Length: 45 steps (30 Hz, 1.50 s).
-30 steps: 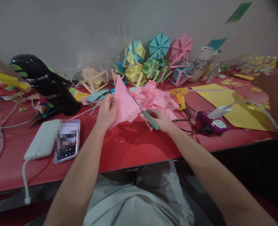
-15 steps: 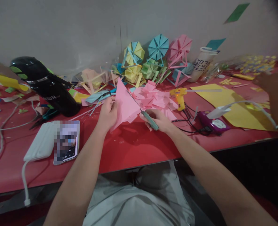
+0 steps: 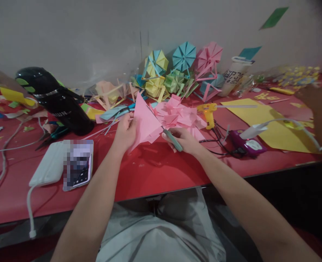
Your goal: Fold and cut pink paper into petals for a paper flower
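My left hand (image 3: 125,131) pinches the left side of a folded pink paper sheet (image 3: 144,122), which stands up in a triangular shape. In my right hand (image 3: 184,140) is a knife with a green handle (image 3: 173,140). Its thin blade lies along the sheet's slanted right edge; how deep it sits in the fold I cannot tell. Just behind the sheet is a heap of folded pink paper pieces (image 3: 180,112). Right of that heap lies a yellow glue gun (image 3: 208,112).
Folded paper wheels (image 3: 184,56) stand along the wall. On the left are a black bottle (image 3: 65,109), a white power bank (image 3: 50,162) and a phone (image 3: 80,163). Rightward lie a purple power socket (image 3: 246,143) and yellow paper (image 3: 270,123). Another person's arm (image 3: 319,109) reaches in.
Both my hands, the pink sheet and the knife hold nearly the same position. The other person's arm at the right has shifted slightly. The view has moved a little.
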Each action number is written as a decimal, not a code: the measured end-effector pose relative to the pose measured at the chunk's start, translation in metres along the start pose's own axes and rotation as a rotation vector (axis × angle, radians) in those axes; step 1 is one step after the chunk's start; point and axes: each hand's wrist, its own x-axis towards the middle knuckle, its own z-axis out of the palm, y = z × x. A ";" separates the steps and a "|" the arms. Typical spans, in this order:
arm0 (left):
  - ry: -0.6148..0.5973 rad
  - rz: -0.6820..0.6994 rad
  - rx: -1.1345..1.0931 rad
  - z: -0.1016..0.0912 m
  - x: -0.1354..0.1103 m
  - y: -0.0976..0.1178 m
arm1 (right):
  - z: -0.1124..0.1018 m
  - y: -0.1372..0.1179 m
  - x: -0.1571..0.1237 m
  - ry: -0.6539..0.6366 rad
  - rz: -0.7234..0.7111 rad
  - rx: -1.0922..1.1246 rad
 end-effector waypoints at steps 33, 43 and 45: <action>-0.101 -0.062 -0.100 0.004 -0.005 0.003 | 0.002 -0.002 0.001 0.013 -0.032 0.059; -0.116 -0.086 -0.129 0.003 -0.006 0.005 | 0.002 0.005 0.003 0.030 -0.039 0.056; -0.124 -0.091 -0.122 0.003 -0.006 0.006 | 0.002 0.007 0.003 0.035 -0.041 0.052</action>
